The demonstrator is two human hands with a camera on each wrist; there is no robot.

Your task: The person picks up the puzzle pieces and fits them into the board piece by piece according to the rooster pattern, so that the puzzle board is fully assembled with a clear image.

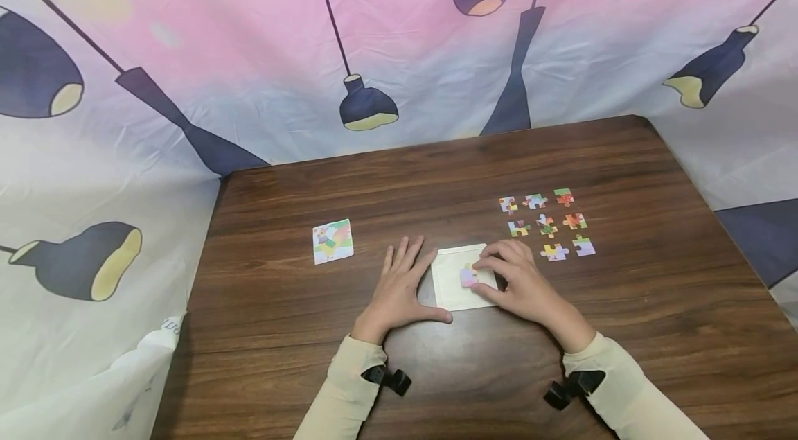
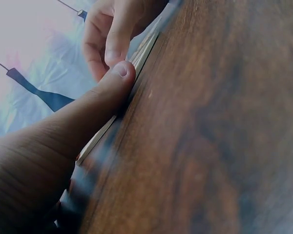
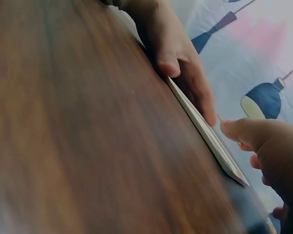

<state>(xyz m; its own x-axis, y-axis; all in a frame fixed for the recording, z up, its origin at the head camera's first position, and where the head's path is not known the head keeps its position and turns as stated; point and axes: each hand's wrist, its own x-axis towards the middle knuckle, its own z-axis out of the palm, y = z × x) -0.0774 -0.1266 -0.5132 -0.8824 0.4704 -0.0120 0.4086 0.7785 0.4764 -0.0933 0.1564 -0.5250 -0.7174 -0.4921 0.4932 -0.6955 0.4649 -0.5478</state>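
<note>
A pale, shallow puzzle tray (image 1: 450,296) lies flat on the brown table. My right hand (image 1: 520,280) pinches a pink and lilac puzzle piece (image 1: 468,277) between thumb and fingers, over the tray's middle; whether the piece touches the tray floor I cannot tell. Along the tray's left edge rests my left hand (image 1: 402,291), its fingers spread and straight, the thumb at the near left corner. From the left wrist, the thumb (image 2: 121,73) appears against the tray's edge. In the right wrist view the tray's side (image 3: 205,129) shows beneath both hands.
Several loose puzzle pieces (image 1: 546,226) lie in rough rows at the right, beyond my right hand. A small picture card (image 1: 333,241) with a colourful animal lies to the left. A printed curtain (image 1: 411,45) hangs behind the wooden table (image 1: 274,329).
</note>
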